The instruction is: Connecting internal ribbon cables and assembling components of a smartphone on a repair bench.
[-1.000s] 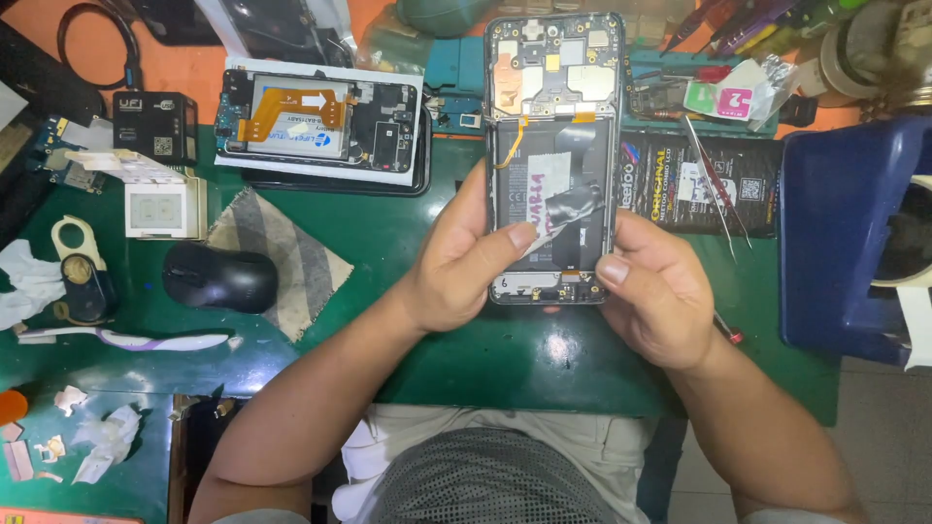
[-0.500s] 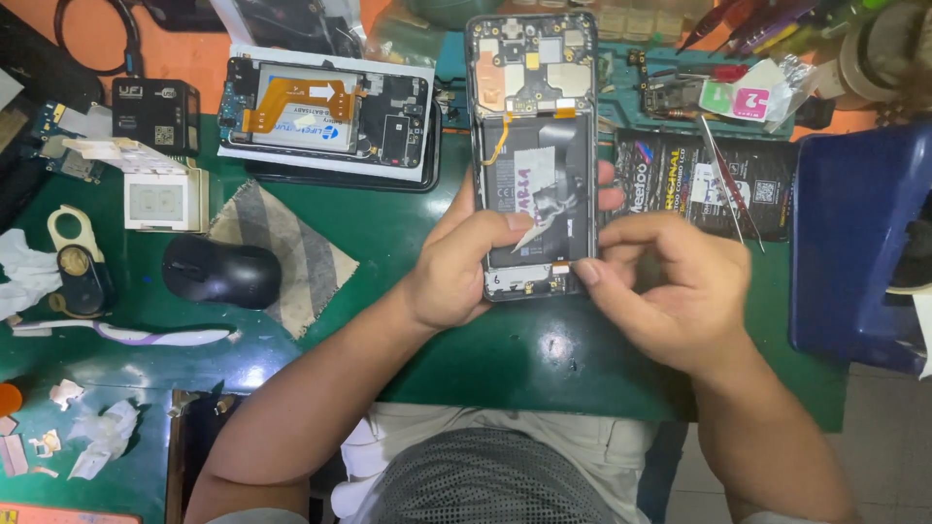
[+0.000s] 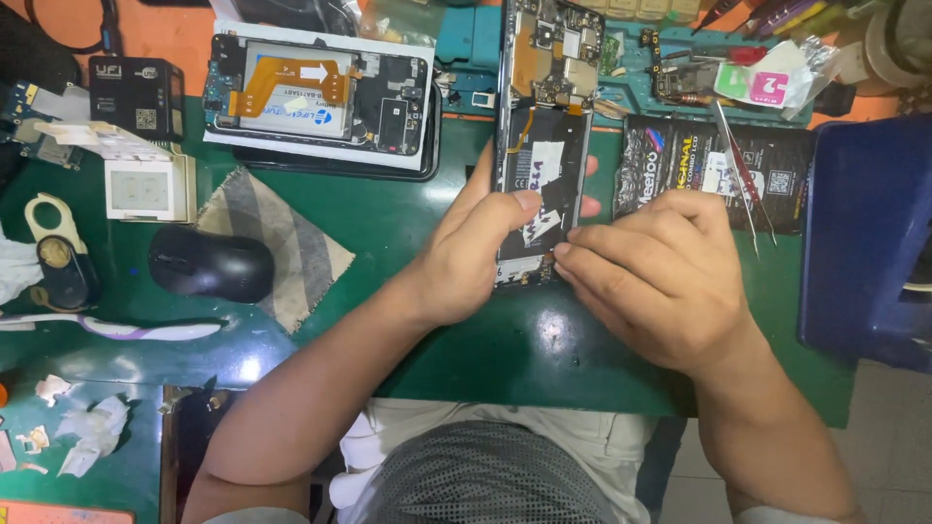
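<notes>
I look down on a green work mat covering a cluttered bench. My left hand grips an opened phone by its lower left edge, thumb laid across the black battery area, fingers wrapped behind it. The phone stands lengthwise away from me, back cover off, circuit board showing at its far end. My right hand is closed into a narrow pinch, fingertips pressed against the phone's lower right corner; I cannot tell whether anything small sits between them.

To the left, a second opened phone lies flat on a white sheet, with an orange ribbon cable across its middle. Nearer me on that side are a striped cloth, a black computer mouse touching the cloth's edge, and a small white box.

Behind the held phone, a teal tray holds small loose parts. To the right, a black packet lies flat with metal tweezers across it. A blue bin sits at the far right edge; its contents are hidden from me. Scraps of torn white paper lie at the lower left.
</notes>
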